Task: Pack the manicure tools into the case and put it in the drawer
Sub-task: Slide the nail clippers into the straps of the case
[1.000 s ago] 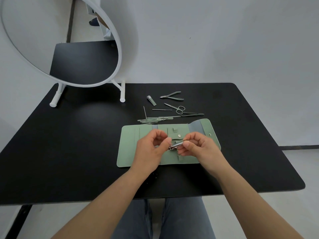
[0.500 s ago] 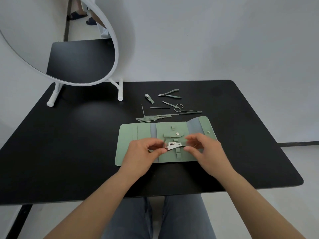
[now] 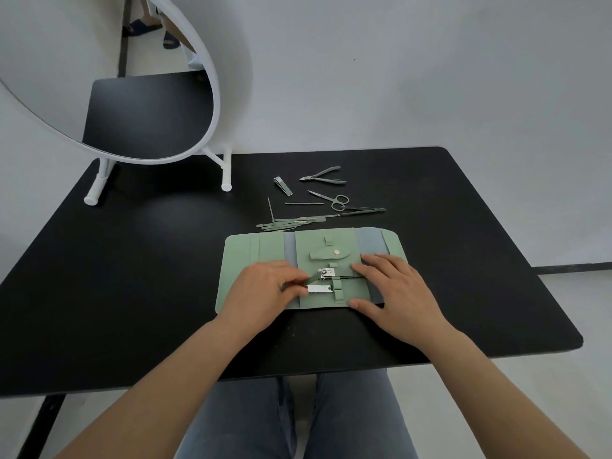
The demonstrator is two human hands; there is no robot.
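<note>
From the head camera I see a black table [image 3: 132,276] against a plain grey-white wall [image 3: 430,77], with a round white-framed mirror [image 3: 212,94] standing at its far left. The green case [image 3: 251,256] lies unfolded near the front edge. My left hand [image 3: 261,289] pinches a nail clipper [image 3: 319,288] on the case; my right hand [image 3: 397,289] rests flat, fingers relaxed, on its right part. Loose tools, scissors [image 3: 334,200] and nippers [image 3: 326,176] among them, lie just behind.
</note>
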